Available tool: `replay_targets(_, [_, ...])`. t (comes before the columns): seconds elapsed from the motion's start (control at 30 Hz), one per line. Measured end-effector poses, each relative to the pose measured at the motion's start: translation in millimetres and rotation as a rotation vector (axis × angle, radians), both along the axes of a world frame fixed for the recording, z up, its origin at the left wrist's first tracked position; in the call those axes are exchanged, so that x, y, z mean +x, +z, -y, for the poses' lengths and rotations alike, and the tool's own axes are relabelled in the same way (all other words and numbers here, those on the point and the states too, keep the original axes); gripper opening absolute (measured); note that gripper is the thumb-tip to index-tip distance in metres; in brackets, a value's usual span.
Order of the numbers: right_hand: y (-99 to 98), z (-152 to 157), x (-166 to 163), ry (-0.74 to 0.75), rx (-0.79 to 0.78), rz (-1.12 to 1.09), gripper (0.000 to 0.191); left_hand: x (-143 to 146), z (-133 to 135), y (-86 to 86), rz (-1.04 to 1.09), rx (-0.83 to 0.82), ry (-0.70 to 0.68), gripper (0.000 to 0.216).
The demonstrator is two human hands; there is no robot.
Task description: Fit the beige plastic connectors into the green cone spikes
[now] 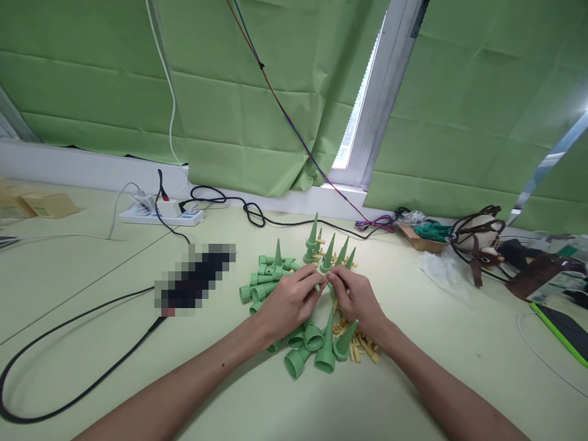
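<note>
My left hand is closed on a green plastic spike, mostly covered by the fingers, with a bit of green at the fingertips. Against it, my right hand is pinched shut; whatever sits between its fingertips is too small and covered to make out. Under and left of my hands lies a heap of green cone-shaped spikes with hollow round caps. Small yellow plastic valves are piled under my right wrist. Behind my hands, several green spikes stand upright, some with yellow pieces attached at the side.
A blurred-out dark object with a black cable lies to the left. A white power strip rests near the wall. At right are a cardboard box, a clear plastic bag, a strapped bag and a green-edged device.
</note>
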State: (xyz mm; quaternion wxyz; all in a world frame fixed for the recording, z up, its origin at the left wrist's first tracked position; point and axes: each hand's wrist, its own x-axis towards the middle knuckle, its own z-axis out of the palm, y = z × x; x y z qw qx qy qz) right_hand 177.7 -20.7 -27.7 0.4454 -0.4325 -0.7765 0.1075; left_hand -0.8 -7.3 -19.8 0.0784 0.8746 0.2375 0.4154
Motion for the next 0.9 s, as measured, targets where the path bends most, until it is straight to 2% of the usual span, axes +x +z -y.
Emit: replay_targets(0.9, [-1.1, -1.0, 0.5, -0.038, -0.006, 0.074, 0.034, 0.2, 1.3, 1.1, 0.011, 0.034, -0.025, 0.014])
